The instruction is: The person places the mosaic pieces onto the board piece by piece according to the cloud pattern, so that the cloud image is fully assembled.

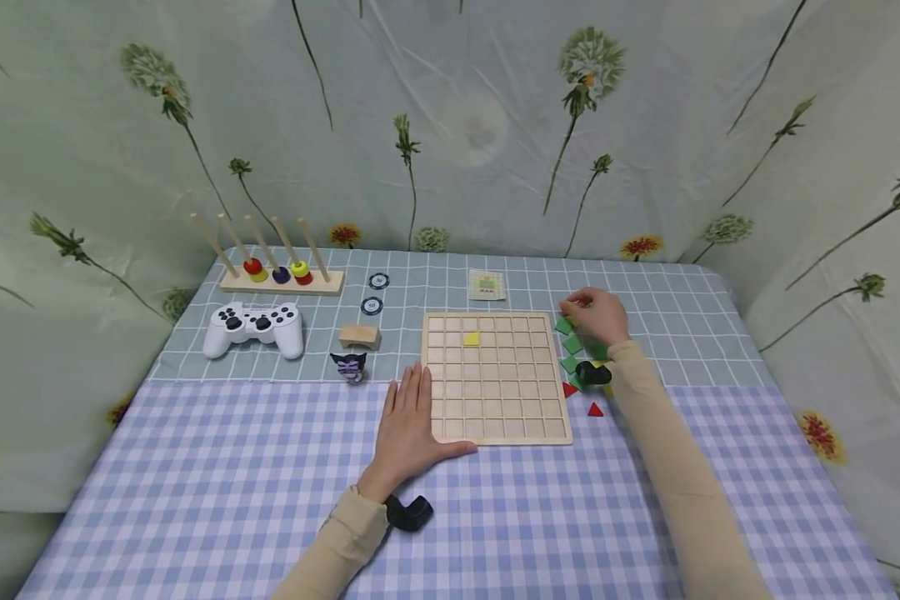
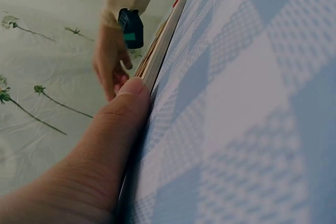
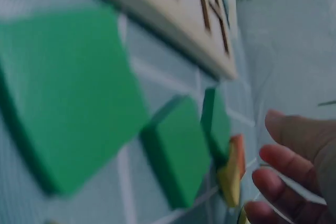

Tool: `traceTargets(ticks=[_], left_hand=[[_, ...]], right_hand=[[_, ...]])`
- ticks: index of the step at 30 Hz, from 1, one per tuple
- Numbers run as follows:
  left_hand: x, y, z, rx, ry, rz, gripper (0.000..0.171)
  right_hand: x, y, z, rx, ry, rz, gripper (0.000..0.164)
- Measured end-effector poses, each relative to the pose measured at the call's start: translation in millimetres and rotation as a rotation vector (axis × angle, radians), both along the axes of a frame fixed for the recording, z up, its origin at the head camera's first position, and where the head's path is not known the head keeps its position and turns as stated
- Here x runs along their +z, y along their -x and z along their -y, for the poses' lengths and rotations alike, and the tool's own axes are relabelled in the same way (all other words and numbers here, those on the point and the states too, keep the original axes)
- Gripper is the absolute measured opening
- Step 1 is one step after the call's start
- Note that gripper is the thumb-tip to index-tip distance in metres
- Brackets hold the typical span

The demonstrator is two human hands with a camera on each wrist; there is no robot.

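A square wooden grid board (image 1: 498,379) lies on the table, with one yellow piece (image 1: 472,338) in a cell near its upper left. My left hand (image 1: 408,425) rests at the board's lower left corner, fingers straight along the left side and thumb (image 2: 134,87) against the near edge. Beyond the board's upper right corner, my right hand (image 1: 598,315) hovers over loose pieces. Its fingers (image 3: 270,182) bend loosely, with a gap between thumb and fingers and nothing held there. Closest to them lie a yellow piece (image 3: 229,179) and an orange-red piece (image 3: 238,153), beside green squares (image 3: 178,153).
Red triangles (image 1: 596,410) lie right of the board. A pattern card (image 1: 487,285) sits behind it. Leftward are a wooden block (image 1: 360,337), a small figurine (image 1: 350,367), round chips (image 1: 372,306), a white game controller (image 1: 253,328) and a peg stand (image 1: 281,286) with coloured beads.
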State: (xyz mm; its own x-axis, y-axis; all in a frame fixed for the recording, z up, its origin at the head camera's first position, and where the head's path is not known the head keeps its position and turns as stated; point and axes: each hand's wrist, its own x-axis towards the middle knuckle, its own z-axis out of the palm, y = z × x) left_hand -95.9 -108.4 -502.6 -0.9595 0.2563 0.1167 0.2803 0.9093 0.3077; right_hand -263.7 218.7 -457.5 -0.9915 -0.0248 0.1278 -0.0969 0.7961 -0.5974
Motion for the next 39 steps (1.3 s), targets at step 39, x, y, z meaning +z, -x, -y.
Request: traceTargets(ticks=[39], left_hand=[[0.7, 0.4, -1.0, 0.005, 0.003, -0.002, 0.133]], right_hand=[[-2.0, -26.1, 85.6, 0.288, 0.242, 0.151, 0.012]])
